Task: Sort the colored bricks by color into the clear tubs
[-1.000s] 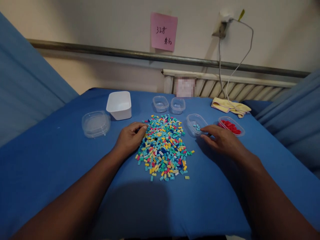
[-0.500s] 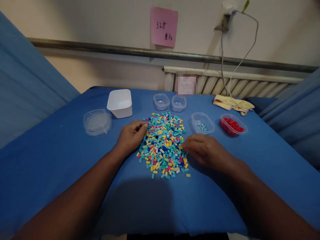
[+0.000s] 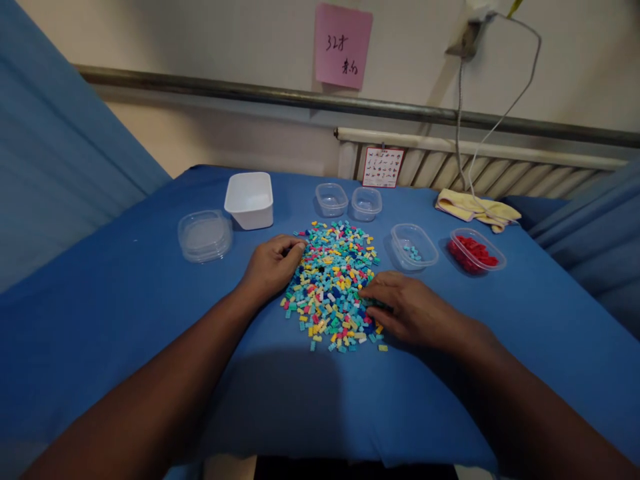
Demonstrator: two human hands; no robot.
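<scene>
Bricks [image 3: 333, 280], small and in light blue, green, yellow, pink, white and dark blue, lie loose in a broad pile in the middle of the blue-covered worktop [image 3: 310, 407]. The left hand [image 3: 270, 270] rests against the pile's left edge, its fingers curled and the thumb lying close to the forefinger; whether anything is pinched there, I cannot tell. The right hand [image 3: 417, 310] reaches over the pile's right edge, its forefinger and thumb apart among the bricks.

Just beyond the right hand stands a clear tub [image 3: 414, 247] with a few light-blue pieces [image 3: 412, 253] on its bottom. Further right, a second tub [image 3: 495, 267] holds a heap of red pieces [image 3: 475, 253]. Two small clear containers [image 3: 332, 200] [image 3: 367, 204] sit side by side behind the pile, both empty as far as the dim light shows. Back left are a white box [image 3: 250, 200] and, nearer the person, a stack of what look like clear lids [image 3: 205, 237]. A folded yellow cloth [image 3: 475, 209] lies at the back right. Behind the worktop, a printed card [image 3: 383, 167] hangs on the radiator [image 3: 430, 167], and a pink note [image 3: 343, 47] is on the wall above.
</scene>
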